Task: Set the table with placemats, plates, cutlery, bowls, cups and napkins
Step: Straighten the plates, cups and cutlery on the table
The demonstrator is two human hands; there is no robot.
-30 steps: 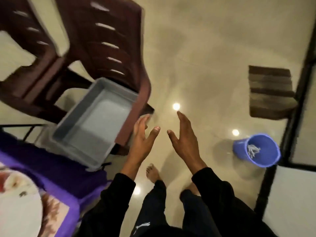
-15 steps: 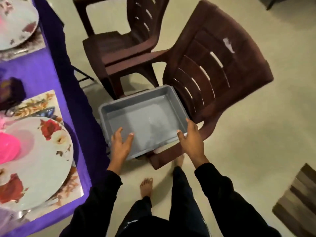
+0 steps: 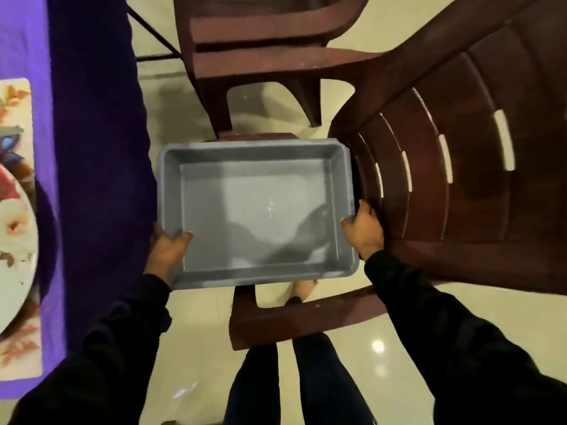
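**Empty bin in both hands, table laid at our left**

We are looking straight down, and the biggest thing in view is the dark brown plastic chair (image 3: 435,191), its slatted back sweeping up on our right. It is serving as a side stand: the grey bin (image 3: 257,210) is sitting over its seat, close enough to the table that we need not walk for supplies. A second brown chair (image 3: 260,44) is standing just beyond it.

Along our left the purple tablecloth (image 3: 92,148) is hanging over the table edge. On it a floral placemat (image 3: 18,348) is lying flat with a flowered plate (image 3: 12,240) resting on top, so that place is looking laid, though most of it is running out of view.

Now the bin. We are seeing nothing inside it, only bare grey floor and reflections, which suggests its load is already on the table.

Our left hand (image 3: 167,251) is gripping the near left corner, thumb hooked over the rim. Our right hand (image 3: 363,230) is clasping the right wall, thumb over the rim. One hand per side is keeping a wide, shallow bin level, and we are judging this a two-handed hold for lifting or shifting it.
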